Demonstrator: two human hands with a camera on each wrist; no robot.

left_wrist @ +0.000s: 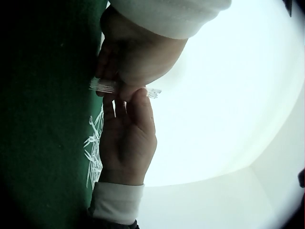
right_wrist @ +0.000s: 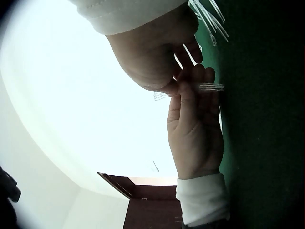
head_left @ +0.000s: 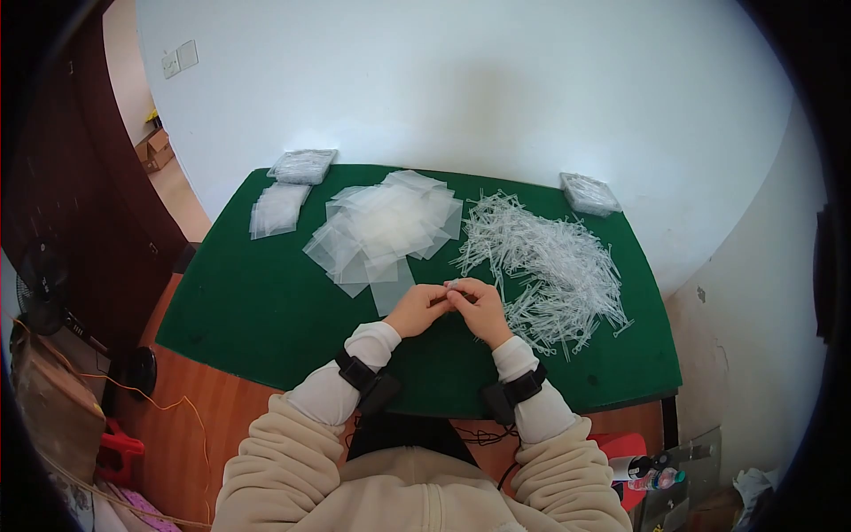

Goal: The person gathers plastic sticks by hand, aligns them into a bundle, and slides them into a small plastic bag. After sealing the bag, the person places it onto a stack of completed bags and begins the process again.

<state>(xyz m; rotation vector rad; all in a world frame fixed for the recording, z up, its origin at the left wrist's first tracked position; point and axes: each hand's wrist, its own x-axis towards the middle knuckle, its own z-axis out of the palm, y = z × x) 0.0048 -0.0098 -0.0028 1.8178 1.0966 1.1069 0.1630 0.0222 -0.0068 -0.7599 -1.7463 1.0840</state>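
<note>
My left hand (head_left: 420, 310) and right hand (head_left: 480, 312) meet over the near middle of the table. Between them is a small bundle of thin clear plastic sticks (right_wrist: 212, 87), pinched by the thumb and fingers of both hands. In the left wrist view the stick ends (left_wrist: 101, 86) poke out on one side and looped ends (left_wrist: 155, 93) on the other. A large loose pile of the same sticks (head_left: 550, 266) lies right of the hands. Flat translucent plastic bags (head_left: 390, 226) are heaped ahead and to the left, one (head_left: 392, 284) lying just beyond the left hand.
The green-covered table (head_left: 239, 301) stands against a white wall. A filled clear packet (head_left: 304, 166) sits at the back left, with a few bags (head_left: 279, 210) before it. Another packet (head_left: 590, 194) lies at the back right. A bottle (head_left: 656, 480) is below the right edge.
</note>
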